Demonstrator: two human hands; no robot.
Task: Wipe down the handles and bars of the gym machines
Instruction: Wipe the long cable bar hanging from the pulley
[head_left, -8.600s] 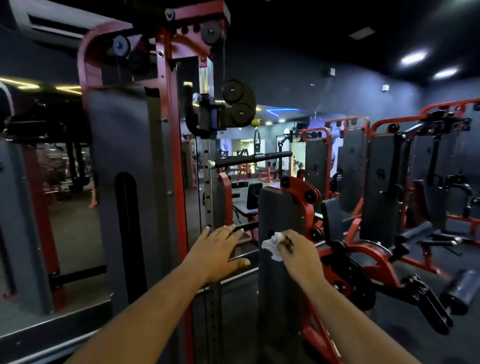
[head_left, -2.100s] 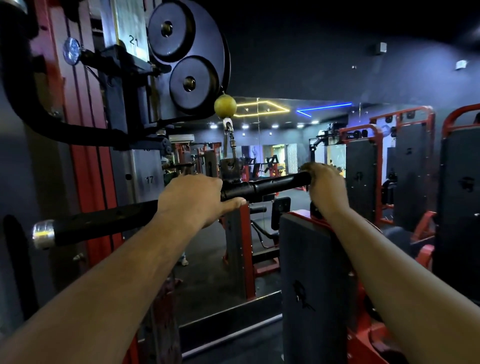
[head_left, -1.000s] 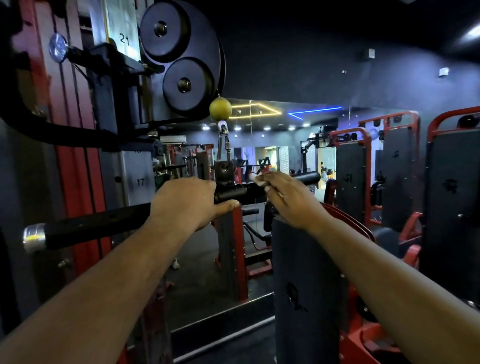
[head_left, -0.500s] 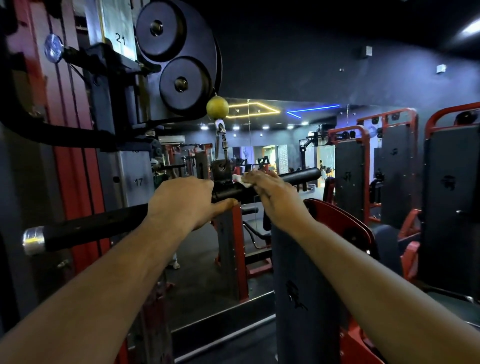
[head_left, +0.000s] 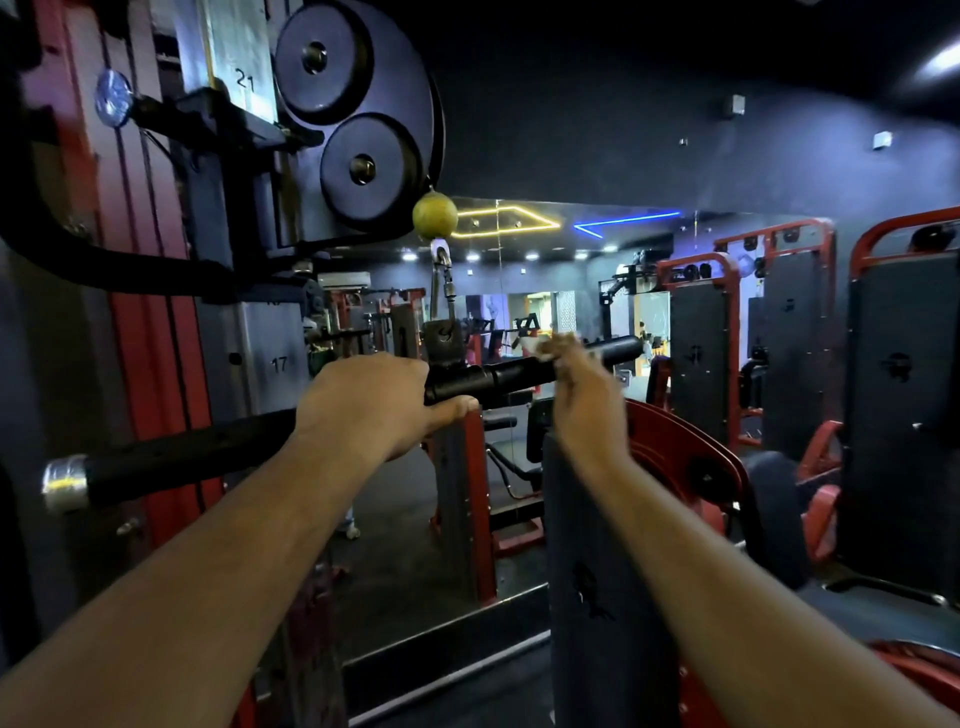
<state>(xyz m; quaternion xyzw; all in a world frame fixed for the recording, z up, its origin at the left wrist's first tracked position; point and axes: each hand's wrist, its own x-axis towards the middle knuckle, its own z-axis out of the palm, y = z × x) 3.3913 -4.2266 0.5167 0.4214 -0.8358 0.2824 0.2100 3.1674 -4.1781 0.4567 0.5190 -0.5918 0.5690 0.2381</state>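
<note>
Head view: the black pull-down bar (head_left: 509, 371) is gripped left of its middle by the left hand (head_left: 371, 402), fingers wrapped over it and thumb tucked beneath. The bar is hung by a clip from the yellow stopper ball (head_left: 435, 215), its silver end cap (head_left: 65, 480) seen at far left. A white cloth (head_left: 535, 347) is pinched in the blurred right hand (head_left: 582, 400) and pressed on top of the bar, right of centre. Black pulley wheels (head_left: 358, 111) are mounted above, and red-framed machines (head_left: 727, 364) are lined up at right
</note>
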